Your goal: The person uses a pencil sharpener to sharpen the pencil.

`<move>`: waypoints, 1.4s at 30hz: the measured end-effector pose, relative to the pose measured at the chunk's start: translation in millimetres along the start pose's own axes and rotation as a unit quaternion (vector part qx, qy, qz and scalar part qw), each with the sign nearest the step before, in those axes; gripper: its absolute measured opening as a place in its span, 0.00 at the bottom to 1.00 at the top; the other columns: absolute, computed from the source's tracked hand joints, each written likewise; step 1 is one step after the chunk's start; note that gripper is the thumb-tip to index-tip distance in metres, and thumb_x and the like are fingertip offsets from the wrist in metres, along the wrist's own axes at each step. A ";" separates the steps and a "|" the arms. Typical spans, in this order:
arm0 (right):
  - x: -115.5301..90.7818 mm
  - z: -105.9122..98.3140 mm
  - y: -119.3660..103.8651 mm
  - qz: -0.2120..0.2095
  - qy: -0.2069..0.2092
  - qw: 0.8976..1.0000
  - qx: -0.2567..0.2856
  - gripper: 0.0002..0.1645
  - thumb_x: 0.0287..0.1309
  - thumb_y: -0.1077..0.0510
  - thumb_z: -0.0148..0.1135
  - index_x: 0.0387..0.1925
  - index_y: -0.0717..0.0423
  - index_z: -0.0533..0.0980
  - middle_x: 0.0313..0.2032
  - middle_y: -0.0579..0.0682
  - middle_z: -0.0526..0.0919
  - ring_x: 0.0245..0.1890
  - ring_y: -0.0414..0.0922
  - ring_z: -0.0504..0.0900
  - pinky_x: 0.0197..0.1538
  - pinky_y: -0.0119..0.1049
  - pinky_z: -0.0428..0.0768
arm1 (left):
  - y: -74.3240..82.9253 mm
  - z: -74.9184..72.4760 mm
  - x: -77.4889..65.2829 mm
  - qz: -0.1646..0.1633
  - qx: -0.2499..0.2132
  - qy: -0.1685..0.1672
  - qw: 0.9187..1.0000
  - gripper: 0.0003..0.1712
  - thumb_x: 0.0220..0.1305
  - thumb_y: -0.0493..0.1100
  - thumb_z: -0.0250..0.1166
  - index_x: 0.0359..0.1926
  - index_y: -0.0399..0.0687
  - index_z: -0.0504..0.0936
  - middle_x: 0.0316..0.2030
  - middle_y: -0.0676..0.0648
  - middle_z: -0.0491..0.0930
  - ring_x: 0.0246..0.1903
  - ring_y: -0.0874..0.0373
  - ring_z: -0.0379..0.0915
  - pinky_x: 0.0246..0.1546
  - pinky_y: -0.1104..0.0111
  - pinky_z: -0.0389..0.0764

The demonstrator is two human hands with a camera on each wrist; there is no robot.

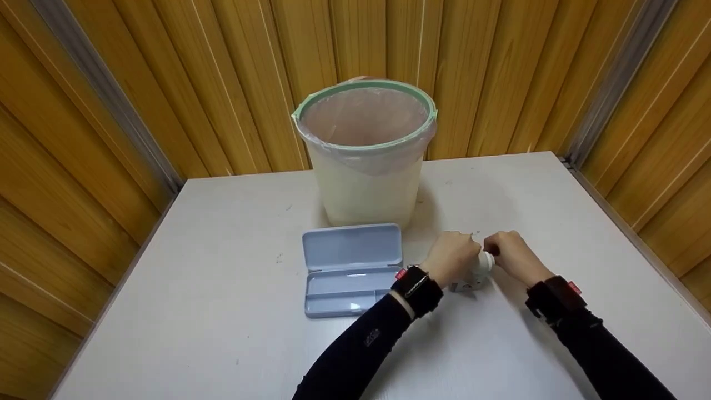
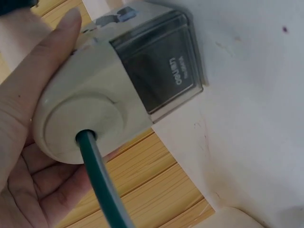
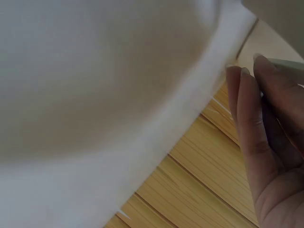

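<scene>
My left hand (image 1: 452,258) grips a cream desktop pencil sharpener (image 2: 90,102) round its body, thumb on one side and fingers on the other. Its dark see-through shavings drawer (image 2: 159,64) stands against the white table. A green pencil (image 2: 103,180) with a pale stripe runs into the sharpener's hole; its tip is hidden inside. Close to the hole side, my right hand (image 1: 516,258) has its fingers curled. In the right wrist view its thumb and fingertips (image 3: 247,90) come together round the pencil, which is mostly hidden there.
An open light-blue pencil case (image 1: 353,278) lies left of my hands, partly covered by the left wrist. Behind it stands a cream bin (image 1: 369,189) with a green rim and a thin liner. Wood-patterned walls (image 1: 233,83) border the white table (image 1: 222,266).
</scene>
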State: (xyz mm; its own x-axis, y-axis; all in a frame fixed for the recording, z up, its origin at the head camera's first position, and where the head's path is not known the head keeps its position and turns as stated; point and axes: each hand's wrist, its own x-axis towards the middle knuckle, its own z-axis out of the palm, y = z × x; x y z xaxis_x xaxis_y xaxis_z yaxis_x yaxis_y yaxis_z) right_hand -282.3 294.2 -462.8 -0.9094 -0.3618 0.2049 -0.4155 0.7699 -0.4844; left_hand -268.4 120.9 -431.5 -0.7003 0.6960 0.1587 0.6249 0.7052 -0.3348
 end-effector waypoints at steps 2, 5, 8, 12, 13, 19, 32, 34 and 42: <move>-1.4 0.9 3.2 -0.003 -0.019 1.000 0.005 0.11 0.45 0.75 0.68 0.20 0.57 0.81 0.22 0.48 0.84 0.23 0.36 0.71 0.29 0.27 0.69 | -0.1 -0.9 1.1 -0.003 -0.004 -0.002 1.000 0.11 0.51 0.52 0.73 0.37 0.62 0.87 0.32 0.60 0.85 0.29 0.66 0.80 0.29 0.75 0.81; -3.7 1.3 5.5 -0.004 -0.025 1.000 0.017 0.11 0.42 0.74 0.68 0.19 0.56 0.81 0.20 0.46 0.83 0.21 0.35 0.70 0.28 0.27 0.69 | 1.0 -1.1 1.0 -0.007 -0.004 -0.003 1.000 0.11 0.50 0.53 0.73 0.37 0.62 0.86 0.32 0.60 0.84 0.28 0.67 0.79 0.28 0.75 0.80; -4.2 0.1 6.1 -0.001 -0.032 0.999 0.022 0.10 0.41 0.73 0.68 0.19 0.56 0.81 0.20 0.46 0.82 0.21 0.35 0.70 0.28 0.27 0.69 | 1.8 -1.1 1.3 -0.009 0.002 -0.004 1.000 0.10 0.52 0.53 0.72 0.37 0.63 0.86 0.32 0.61 0.84 0.27 0.67 0.78 0.28 0.76 0.80; -5.0 -0.3 5.9 0.011 -0.055 0.998 0.035 0.08 0.41 0.73 0.70 0.22 0.58 0.83 0.22 0.48 0.84 0.22 0.35 0.72 0.29 0.27 0.71 | 1.8 -0.3 1.6 -0.013 -0.005 -0.011 1.000 0.13 0.50 0.57 0.73 0.38 0.64 0.86 0.32 0.61 0.84 0.27 0.68 0.77 0.27 0.76 0.80; -5.2 -0.3 5.6 0.015 -0.060 0.997 0.038 0.08 0.41 0.73 0.70 0.23 0.59 0.83 0.23 0.48 0.85 0.23 0.35 0.73 0.29 0.27 0.72 | 1.4 -0.2 1.9 -0.014 -0.008 -0.014 1.000 0.14 0.49 0.59 0.73 0.37 0.64 0.86 0.32 0.61 0.84 0.26 0.68 0.76 0.27 0.75 0.80; -5.1 0.0 2.9 0.032 -0.080 0.995 0.043 0.07 0.43 0.72 0.69 0.26 0.61 0.85 0.25 0.54 0.86 0.24 0.37 0.76 0.29 0.28 0.74 | 0.0 -0.2 3.0 -0.028 -0.028 -0.024 0.999 0.18 0.44 0.62 0.75 0.36 0.63 0.85 0.30 0.61 0.83 0.26 0.67 0.75 0.26 0.74 0.79; -16.0 -1.5 0.5 0.015 -0.083 0.995 0.046 0.07 0.44 0.71 0.72 0.22 0.60 0.82 0.22 0.49 0.84 0.23 0.36 0.73 0.28 0.27 0.73 | 4.5 -1.3 0.7 -0.035 -0.025 -0.025 0.999 0.19 0.45 0.64 0.74 0.36 0.65 0.85 0.30 0.62 0.83 0.27 0.66 0.78 0.25 0.73 0.80; -19.3 -0.6 -0.4 0.014 -0.085 0.995 0.054 0.06 0.45 0.70 0.72 0.22 0.60 0.82 0.23 0.48 0.84 0.23 0.35 0.73 0.28 0.27 0.73 | 4.2 -1.3 1.1 -0.034 -0.026 -0.034 0.999 0.20 0.44 0.66 0.74 0.35 0.64 0.84 0.29 0.62 0.83 0.26 0.66 0.78 0.25 0.73 0.80; -35.6 -7.9 -8.9 0.015 -0.116 0.991 0.072 0.05 0.44 0.67 0.74 0.24 0.60 0.82 0.23 0.48 0.85 0.22 0.33 0.73 0.28 0.27 0.74 | 6.6 0.0 -0.5 -0.036 -0.019 -0.027 0.999 0.20 0.46 0.65 0.75 0.37 0.64 0.86 0.31 0.61 0.85 0.27 0.67 0.79 0.26 0.73 0.80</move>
State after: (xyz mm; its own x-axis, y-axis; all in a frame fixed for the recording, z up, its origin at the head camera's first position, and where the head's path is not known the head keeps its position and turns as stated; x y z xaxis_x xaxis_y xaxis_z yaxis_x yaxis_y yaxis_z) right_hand -246.4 304.3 -459.0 -0.8855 -0.4646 -0.0040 -0.3671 0.7047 -0.6072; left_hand -263.9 125.1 -433.8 -0.7614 0.6349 0.1307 0.5836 0.7592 -0.2881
